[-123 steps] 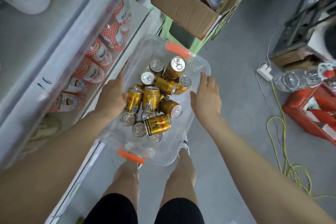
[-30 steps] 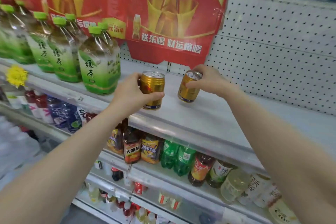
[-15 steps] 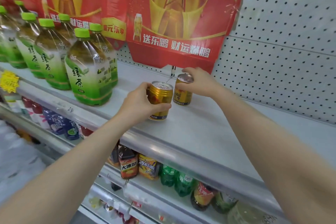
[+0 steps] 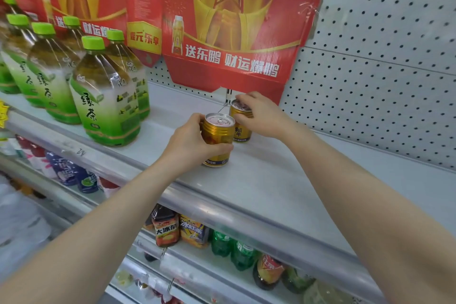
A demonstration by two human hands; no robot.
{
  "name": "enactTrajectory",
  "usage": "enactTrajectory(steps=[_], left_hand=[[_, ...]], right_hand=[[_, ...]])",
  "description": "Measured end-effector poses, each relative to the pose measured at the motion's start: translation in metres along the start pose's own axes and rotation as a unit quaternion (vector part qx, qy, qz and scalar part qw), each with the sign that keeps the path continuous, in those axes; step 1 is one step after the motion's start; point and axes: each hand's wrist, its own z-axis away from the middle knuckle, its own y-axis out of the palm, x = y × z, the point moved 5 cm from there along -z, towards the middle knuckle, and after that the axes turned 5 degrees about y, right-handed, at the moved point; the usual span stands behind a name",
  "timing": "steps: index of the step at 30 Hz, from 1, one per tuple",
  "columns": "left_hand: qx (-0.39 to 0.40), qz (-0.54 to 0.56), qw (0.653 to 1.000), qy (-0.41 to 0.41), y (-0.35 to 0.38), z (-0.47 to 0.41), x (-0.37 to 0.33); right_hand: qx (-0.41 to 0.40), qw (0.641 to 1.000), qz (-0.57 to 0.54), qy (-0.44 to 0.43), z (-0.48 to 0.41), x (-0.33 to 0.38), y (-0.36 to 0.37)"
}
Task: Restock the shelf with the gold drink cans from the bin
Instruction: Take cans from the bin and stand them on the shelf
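Two gold drink cans stand upright on the white shelf [image 4: 283,180]. My left hand [image 4: 190,143] grips the nearer gold can [image 4: 218,131] round its side, its base on the shelf. My right hand [image 4: 261,113] holds the farther gold can [image 4: 240,131] from above by its rim, close to the pegboard back wall. The two cans sit almost touching, one behind the other. The bin is out of view.
Large green tea bottles [image 4: 106,96] crowd the shelf to the left. A red and gold cardboard sign [image 4: 229,27] hangs just above the cans. White pegboard [image 4: 382,69] backs the shelf; its right part is bare. Lower shelves hold mixed drink bottles [image 4: 165,229].
4.1 s ago both hands held the bin of cans near the floor. Since 1.0 s ago both cans came down onto the shelf, the right one going further back.
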Motion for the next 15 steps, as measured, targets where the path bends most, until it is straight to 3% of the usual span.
enactTrajectory(steps=[8,15], left_hand=[[0.008,-0.025,1.0,0.004,0.003,0.007,-0.006],[0.011,-0.117,0.988,0.097,-0.019,0.009,-0.032]], right_hand=[[-0.032,0.994,0.092,-0.041,0.01,-0.003,0.001],[-0.066,0.983,0.159,-0.054,0.046,0.0,-0.02]])
